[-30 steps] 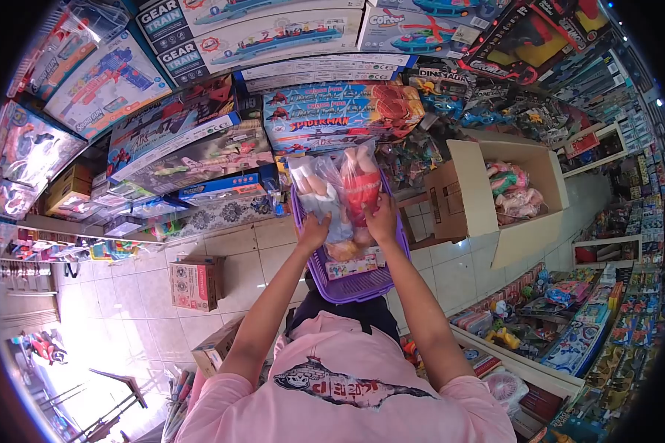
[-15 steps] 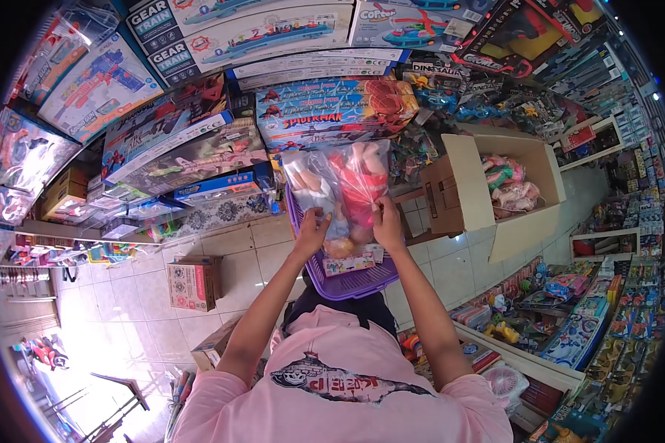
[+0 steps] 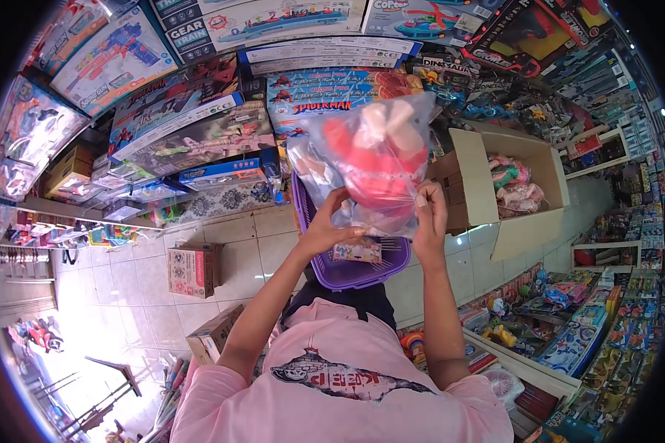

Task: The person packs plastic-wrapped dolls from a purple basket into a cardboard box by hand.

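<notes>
A doll in a red-pink dress, inside a clear plastic bag point(image 3: 384, 170), is raised above the purple basket point(image 3: 358, 279), its legs pointing away from me. My right hand point(image 3: 430, 218) pinches the bag's lower right edge. At the lower left edge, my left hand point(image 3: 326, 230) is closed on the bag, its fingers partly behind it. A second bagged doll in pale clothing point(image 3: 312, 168) lies in the basket, partly covered by the red one. Near the basket's close end is a small printed box point(image 3: 357, 252).
An open cardboard carton point(image 3: 484, 199) with bagged dolls stands to the right. Stacked toy boxes point(image 3: 303, 100) line the shelf ahead. A small carton point(image 3: 192, 271) sits on the tiled floor at left. Toys fill a low display point(image 3: 547, 310) at lower right.
The red-dressed doll in its bag has been lifted up and shifted right, out of the basket. Both hands have moved with it, the right hand farther to the right.
</notes>
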{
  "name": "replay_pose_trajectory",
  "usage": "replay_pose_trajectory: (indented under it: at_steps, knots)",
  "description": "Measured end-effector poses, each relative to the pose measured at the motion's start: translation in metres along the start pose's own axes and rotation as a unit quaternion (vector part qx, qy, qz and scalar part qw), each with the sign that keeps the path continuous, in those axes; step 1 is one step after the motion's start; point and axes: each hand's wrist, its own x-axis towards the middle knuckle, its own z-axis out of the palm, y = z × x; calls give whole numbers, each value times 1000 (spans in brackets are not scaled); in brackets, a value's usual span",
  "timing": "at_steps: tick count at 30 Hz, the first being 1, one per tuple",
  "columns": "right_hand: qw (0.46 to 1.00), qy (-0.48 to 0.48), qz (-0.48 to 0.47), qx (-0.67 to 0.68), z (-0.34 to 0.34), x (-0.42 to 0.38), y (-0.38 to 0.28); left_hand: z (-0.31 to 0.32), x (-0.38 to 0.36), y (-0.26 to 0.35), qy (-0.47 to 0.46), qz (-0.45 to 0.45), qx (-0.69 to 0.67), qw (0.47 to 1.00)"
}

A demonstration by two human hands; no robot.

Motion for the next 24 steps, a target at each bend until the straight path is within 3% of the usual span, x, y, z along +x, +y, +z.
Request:
replay_pose_trajectory:
  at_steps: [2,6,8,10,12,15,16,18,19,22,24]
  knots:
    - [998,-23,19,46,7,9,-17,2,-7,6,71,44,-31,996]
    - [979,-69,81,172,43,19,-20,-10,-31,47,134,-36,-101,985]
    - [978,-86,72,175,60,25,-8,-27,-42,40,158,-19,-108,981]
    - [968,-122,72,209,73,32,3,-49,-57,38,202,-82,-55,974]
    - [967,-118,79,212,82,32,43,-62,-71,37,254,-50,-45,965]
    - [992,-2,95,-77,94,17,142,-79,-97,34,328,-34,-43,943]
    - [993,-4,95,-75,98,7,177,-84,-107,31,351,-49,-53,934]
    - [913,45,167,-369,101,-12,233,-91,-126,20,363,-52,-39,929]
    - [924,21,234,-303,98,-16,248,-91,-133,16,373,-59,-45,925]
    - [911,-34,312,-267,89,-27,256,-84,-144,11,398,-64,-52,914]
    - [926,-61,303,-217,81,-32,260,-82,-147,6,406,-86,-61,908]
